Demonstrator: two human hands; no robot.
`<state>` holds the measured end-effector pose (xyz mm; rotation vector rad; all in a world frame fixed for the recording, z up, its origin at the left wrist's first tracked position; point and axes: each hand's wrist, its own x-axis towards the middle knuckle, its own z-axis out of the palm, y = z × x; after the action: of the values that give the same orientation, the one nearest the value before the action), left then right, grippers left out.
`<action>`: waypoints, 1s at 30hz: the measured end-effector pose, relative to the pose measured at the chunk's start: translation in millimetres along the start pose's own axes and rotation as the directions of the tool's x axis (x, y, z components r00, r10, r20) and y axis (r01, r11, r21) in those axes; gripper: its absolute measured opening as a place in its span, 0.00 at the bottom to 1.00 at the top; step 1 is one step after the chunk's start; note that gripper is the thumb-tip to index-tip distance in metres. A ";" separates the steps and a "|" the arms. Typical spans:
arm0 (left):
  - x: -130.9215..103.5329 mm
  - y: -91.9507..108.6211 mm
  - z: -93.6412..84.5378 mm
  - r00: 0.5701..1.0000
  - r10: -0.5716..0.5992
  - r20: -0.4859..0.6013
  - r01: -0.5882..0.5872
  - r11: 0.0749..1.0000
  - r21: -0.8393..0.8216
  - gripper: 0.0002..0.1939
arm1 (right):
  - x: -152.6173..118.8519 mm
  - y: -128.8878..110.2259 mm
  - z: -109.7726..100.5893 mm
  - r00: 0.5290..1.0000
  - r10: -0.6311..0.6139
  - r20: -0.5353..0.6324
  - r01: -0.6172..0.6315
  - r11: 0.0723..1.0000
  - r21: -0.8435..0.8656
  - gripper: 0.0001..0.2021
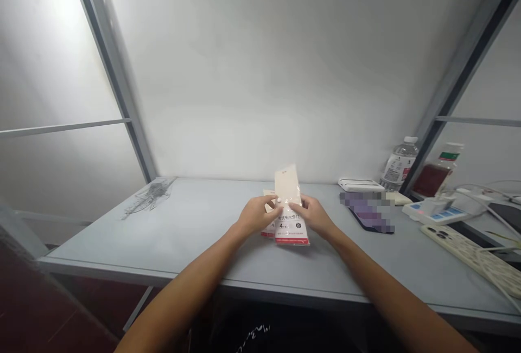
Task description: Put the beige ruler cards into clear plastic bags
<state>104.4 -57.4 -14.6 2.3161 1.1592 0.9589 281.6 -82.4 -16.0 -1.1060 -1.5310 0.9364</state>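
Where the table [203, 223] runs well to the left of the packet [290, 222], a crumpled dark item [150, 198] lies apart; what it is made of cannot be told. At the packet's left edge, the left hand [256, 214] grasps with the thumb and fingertips near the front face. Behind the packet and projecting to its left is a second packet [268, 231], partly covered by the left hand; whether that hand also grips it cannot be confirmed.

The packet itself is tilted between the two hands, with its red band at the lower end. Contact between this end and the table cannot be determined.

At the packet's right edge, the right hand [313, 214] grasps with the thumb laid on the front face; its other fingers are mostly hidden.

For a secure hold, set both thumbs level and press evenly: the glossy film is likely slick, and unequal pressure could twist the packet. Grip near the edges; squeezing the middle may crease it.

To the right of the packet lies a blurred purple item [368, 212], with a white box [360, 185] beyond. Farther right of the packet are a water bottle [401, 163], a power strip [437, 212], a red-filled bottle [433, 177] and a phone [472, 255].
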 end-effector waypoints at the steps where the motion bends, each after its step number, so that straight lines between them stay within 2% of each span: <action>1: -0.1 -0.5 1.3 1.000 0.011 -0.004 -0.010 0.999 0.036 0.19 | -1.2 -1.1 2.5 1.000 -0.012 0.017 0.012 1.000 -0.016 0.12; 3: 0.1 -1.7 3.2 0.999 0.041 -0.002 -0.041 0.992 0.119 0.16 | -3.3 -3.3 5.9 0.999 -0.028 0.039 0.030 0.999 -0.043 0.11; 7: 0.3 -2.2 3.0 0.992 0.113 0.053 -0.124 0.953 0.276 0.19 | -5.1 -3.9 6.5 0.997 -0.017 0.071 0.021 0.997 -0.068 0.09; 13: -1.0 3.3 4.7 0.977 0.120 0.174 -0.187 0.875 0.446 0.17 | -5.3 3.2 6.4 0.994 -0.006 0.107 0.023 0.988 -0.150 0.07; 17: -2.6 6.3 12.0 0.982 0.023 0.190 -0.126 0.823 0.553 0.13 | -5.4 5.1 7.7 0.992 0.005 0.129 0.018 0.984 -0.179 0.07; 22: -3.4 9.9 18.4 0.992 -0.061 0.106 -0.012 0.817 0.577 0.16 | -5.8 4.3 7.8 0.991 0.000 0.137 0.022 0.987 -0.159 0.07; 26: -3.1 11.5 18.8 0.991 -0.129 0.019 0.101 0.852 0.515 0.18 | -6.9 3.7 8.1 0.992 0.000 0.125 0.020 0.988 -0.154 0.07; 30: -2.5 10.1 18.1 0.988 -0.154 -0.015 0.146 0.897 0.418 0.17 | -7.4 4.0 8.9 0.993 0.005 0.118 0.014 0.988 -0.155 0.07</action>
<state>121.8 -65.9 -22.2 2.4965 1.6443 0.6797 274.4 -88.7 -23.7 -1.1739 -1.7267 0.9048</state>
